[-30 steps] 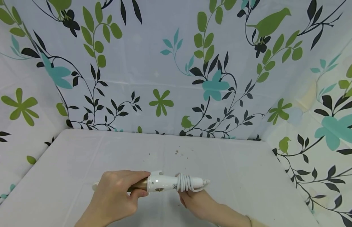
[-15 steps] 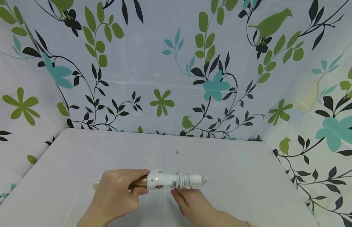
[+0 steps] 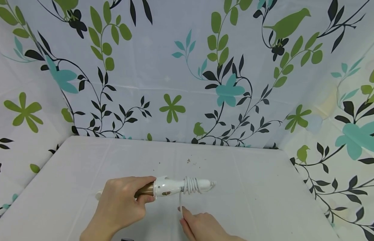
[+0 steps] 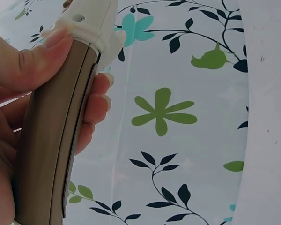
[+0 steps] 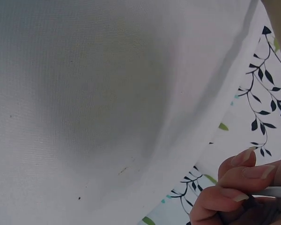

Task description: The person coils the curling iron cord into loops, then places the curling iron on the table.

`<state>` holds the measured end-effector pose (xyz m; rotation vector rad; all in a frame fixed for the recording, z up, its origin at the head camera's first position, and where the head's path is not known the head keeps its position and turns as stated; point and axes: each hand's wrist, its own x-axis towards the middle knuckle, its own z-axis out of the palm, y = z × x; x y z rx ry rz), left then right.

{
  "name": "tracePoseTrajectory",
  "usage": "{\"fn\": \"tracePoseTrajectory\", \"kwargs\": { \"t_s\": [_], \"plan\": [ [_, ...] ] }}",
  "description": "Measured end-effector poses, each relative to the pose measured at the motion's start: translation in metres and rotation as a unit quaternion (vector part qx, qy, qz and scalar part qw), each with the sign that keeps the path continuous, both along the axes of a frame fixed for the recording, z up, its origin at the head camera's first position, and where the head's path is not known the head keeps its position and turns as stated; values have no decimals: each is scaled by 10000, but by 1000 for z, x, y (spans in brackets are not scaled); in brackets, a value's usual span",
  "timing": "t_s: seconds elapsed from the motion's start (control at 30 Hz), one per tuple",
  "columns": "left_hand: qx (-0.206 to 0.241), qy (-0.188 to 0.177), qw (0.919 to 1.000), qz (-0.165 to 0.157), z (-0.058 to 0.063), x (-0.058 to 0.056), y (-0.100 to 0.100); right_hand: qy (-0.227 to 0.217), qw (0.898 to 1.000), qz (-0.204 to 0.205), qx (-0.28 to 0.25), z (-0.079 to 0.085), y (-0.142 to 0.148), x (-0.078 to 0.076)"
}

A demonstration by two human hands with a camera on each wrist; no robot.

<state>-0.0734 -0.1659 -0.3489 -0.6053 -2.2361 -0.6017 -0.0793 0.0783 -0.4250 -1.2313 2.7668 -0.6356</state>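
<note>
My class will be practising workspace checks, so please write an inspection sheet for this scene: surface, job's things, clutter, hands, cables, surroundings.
Surface: white tabletop, with small dark specks towards the back.
Job's things: white-and-brown handheld appliance; exact type unclear.
Clutter: dark object at the head view's bottom edge, mostly cut off, unidentifiable.
Hands: left hand grips the brown section; right hand pinches the white cord.
Cables: cord coiled round the appliance's white part, one stretch running to the right hand.
Surroundings: leaf-and-bird patterned sheeting behind and at both sides.

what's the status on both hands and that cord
Left hand gripping brown handle. Right hand pinching cord. Cord coiled round white section. No obstruction seen.
</note>
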Motion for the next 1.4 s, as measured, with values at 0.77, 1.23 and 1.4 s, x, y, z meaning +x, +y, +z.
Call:
{"fn": "tracePoseTrajectory", "kwargs": {
  "t_s": [0.77, 1.23, 1.4],
  "plan": [
    [-133, 26, 9991, 401, 0, -1, -7, 1374, 9896, 420, 92, -12, 14, 16],
    [-145, 5, 9982, 590, 0, -2, -10, 834, 9886, 1208, -332, -23, 22, 30],
    [-114, -13, 9978, 653, 0, -2, -12, 2123, 9590, 1652, -890, -27, 19, 28]
  ]
}}
